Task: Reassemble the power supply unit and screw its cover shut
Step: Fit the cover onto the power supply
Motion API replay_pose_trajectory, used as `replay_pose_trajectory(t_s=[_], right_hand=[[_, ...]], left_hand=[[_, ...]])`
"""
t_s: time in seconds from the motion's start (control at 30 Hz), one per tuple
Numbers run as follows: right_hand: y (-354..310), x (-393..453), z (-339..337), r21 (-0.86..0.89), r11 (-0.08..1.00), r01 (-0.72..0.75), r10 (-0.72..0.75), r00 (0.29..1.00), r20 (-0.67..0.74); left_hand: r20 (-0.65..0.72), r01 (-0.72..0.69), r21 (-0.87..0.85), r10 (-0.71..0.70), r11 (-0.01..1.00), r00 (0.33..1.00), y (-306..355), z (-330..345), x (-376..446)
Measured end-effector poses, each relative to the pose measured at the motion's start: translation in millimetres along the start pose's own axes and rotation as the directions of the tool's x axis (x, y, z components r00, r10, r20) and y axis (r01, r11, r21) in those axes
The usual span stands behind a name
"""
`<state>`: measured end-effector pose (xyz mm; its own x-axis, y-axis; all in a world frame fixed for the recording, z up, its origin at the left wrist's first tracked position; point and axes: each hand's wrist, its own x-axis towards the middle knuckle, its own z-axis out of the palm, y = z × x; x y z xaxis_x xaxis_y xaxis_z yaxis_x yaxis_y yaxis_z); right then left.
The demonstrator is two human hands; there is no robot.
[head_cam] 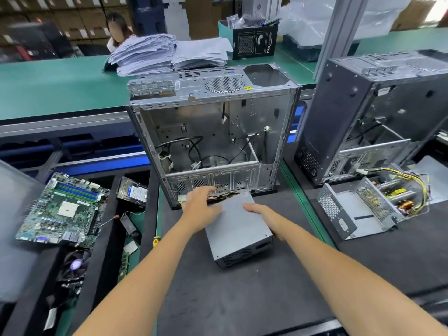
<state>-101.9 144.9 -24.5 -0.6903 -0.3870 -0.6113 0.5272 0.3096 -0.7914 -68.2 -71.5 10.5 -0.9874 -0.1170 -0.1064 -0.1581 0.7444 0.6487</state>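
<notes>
Both hands on the closed PSU point(238, 229) at table point(242, 299) centre.
The left hand point(201, 204) lies on its 10 o'clock corner, fingers relaxed and spread over the cables point(223, 196). The right hand point(263, 215) grasps its 3 o'clock edge, thumb on top. An empty case point(213, 132) stands just beyond at 12 o'clock; an opened PSU point(371, 207) lies at 3 o'clock; a motherboard point(64, 210) at 9 o'clock.
</notes>
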Motion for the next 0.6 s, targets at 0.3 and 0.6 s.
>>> replay_pose_trajectory(t_s=[0.3, 0.6], right_hand=[[-29, 4, -16, -0.679, 0.732, -0.057, -0.147, 0.960, -0.239], [-33, 21, -5, -0.566, 0.824, 0.006, -0.120, 0.979, -0.164]], left_hand=[[-0.159, 0.208, -0.266, -0.255, 0.941, 0.954, -15, 7, -11], [0.477, 0.613, -0.496, -0.397, 0.615, 0.784, -15, 42, -47]])
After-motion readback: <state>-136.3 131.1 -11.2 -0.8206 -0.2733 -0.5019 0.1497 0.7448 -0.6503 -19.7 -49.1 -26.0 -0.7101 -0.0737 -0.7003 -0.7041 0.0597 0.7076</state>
